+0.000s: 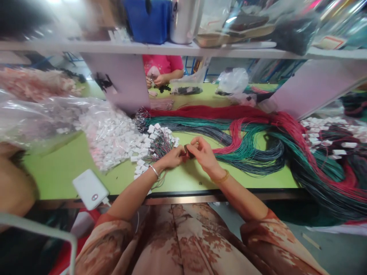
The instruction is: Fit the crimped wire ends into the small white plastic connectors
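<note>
Near the middle of the green table [114, 183], my left hand [173, 156] and my right hand [205, 156] meet at a small dark piece [188, 151]. Both pinch it between thumb and fingers, my left from the left side and my right from the right. What exactly the piece is cannot be made out. Just left of my left hand lies a bunch of thin wires with white connectors [156, 141]. Long red wires [206, 111], green wires [248, 147] and dark grey wires [269, 154] stretch behind and to the right of my right hand.
Loose white connectors [110, 133] spill from a clear plastic bag at the left. A white power bank [90, 189] lies by the front edge. Above runs a shelf [114, 46] with a blue bin [147, 19]. Beyond it, a person in pink [163, 67] handles small parts.
</note>
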Action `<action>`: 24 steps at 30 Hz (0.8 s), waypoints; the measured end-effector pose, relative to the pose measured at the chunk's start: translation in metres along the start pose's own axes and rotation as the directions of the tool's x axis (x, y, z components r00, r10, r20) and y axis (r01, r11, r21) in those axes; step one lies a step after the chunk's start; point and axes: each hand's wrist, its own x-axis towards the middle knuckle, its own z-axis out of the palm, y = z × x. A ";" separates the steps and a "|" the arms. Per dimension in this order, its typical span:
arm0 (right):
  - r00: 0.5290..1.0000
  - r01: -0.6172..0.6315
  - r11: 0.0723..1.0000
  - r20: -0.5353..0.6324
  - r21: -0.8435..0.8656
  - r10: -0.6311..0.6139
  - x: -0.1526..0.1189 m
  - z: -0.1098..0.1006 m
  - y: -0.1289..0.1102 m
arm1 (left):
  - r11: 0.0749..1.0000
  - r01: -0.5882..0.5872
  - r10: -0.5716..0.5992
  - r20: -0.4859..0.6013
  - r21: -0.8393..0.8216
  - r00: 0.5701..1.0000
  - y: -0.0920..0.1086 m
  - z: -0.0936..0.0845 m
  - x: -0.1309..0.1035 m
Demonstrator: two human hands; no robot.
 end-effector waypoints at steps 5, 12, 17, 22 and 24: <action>1.000 0.025 0.977 0.010 -0.211 -0.023 -0.056 -0.010 0.029 | 0.956 0.111 -0.052 0.219 -0.270 0.974 0.013 -0.020 0.006; 0.982 0.119 0.842 -0.060 -0.527 -0.177 -0.057 -0.032 0.039 | 0.854 0.095 -0.051 -0.100 0.511 0.994 0.046 -0.004 0.002; 0.944 0.156 0.716 -0.110 -0.681 -0.310 -0.009 -0.040 0.000 | 0.577 0.037 0.042 -0.075 0.816 0.996 0.040 0.018 -0.010; 0.958 -0.131 0.811 0.139 -0.570 0.252 0.051 -0.024 0.024 | 0.509 -0.154 0.201 0.057 0.847 0.978 0.023 0.024 -0.015; 0.951 -0.216 0.874 0.110 -0.436 0.290 0.060 -0.018 0.035 | 0.570 -0.131 0.200 0.018 0.811 0.980 0.016 0.024 -0.015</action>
